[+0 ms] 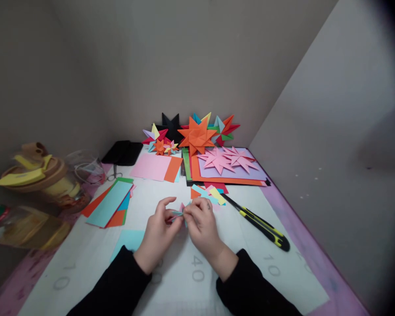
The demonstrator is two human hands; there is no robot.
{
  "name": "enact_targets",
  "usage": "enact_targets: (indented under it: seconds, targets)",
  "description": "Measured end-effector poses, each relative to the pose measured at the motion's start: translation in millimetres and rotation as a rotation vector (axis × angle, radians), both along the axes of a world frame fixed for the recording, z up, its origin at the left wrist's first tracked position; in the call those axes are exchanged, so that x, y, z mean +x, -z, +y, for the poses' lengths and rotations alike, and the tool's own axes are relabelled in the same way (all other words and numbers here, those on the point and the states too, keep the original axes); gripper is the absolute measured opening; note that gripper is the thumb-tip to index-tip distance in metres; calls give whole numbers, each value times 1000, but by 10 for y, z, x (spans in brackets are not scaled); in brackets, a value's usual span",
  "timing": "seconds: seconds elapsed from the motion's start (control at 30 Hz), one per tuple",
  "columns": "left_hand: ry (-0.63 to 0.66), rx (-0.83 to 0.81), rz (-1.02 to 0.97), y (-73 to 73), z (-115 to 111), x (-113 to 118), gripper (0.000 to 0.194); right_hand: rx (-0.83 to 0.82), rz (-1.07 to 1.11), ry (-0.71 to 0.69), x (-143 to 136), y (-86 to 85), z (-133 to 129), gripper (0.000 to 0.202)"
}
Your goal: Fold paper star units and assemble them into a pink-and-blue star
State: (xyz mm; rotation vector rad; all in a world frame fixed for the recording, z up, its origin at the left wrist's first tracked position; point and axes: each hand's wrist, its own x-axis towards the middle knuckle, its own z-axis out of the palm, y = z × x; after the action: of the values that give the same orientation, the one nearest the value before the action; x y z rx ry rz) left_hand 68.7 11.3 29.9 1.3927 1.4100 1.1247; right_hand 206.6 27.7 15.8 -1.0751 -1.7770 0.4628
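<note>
Both hands meet over the middle of the white mat, pinching a small folded paper piece [178,213] of light blue with some pink. My left hand [162,232] grips its left side between thumb and fingers, the index finger arched above. My right hand [202,226] is closed on the right side with thumb and fingertips, which hide part of the paper. Under my left wrist lies a light blue sheet [131,240]. Just beyond the hands are small paper strips [206,193] in orange, yellow and light blue.
A yellow-black box cutter [260,226] lies to the right. Coloured paper strips [110,204], scissors [114,175], a lidded cup [52,180] and a bottle [29,228] are at left. Folded paper stars [197,135] stand along the wall; pink stars [217,160] rest on stacked sheets [230,180].
</note>
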Motion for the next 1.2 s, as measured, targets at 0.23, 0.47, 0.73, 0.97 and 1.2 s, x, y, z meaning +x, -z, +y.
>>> enact_targets:
  seconds: [0.23,0.47,0.73,0.97,1.2]
  targets:
    - [-62,-173,-294,-12,94,-30,46,-373,473,-32,-75,107,59,27]
    - [-59,-188,-332,-9,111,-43,35,-558,612,-115,-89,135,70,22]
    - [-128,-196,-408,-26,105,-42,40,-564,613,-151,-114,82,49,31]
    - [-25,-225,-406,19,112,-36,38,-582,689,-66,-69,96,85,36]
    - [-6,-227,-308,54,123,-69,43,-582,637,-72,-35,79,83,28]
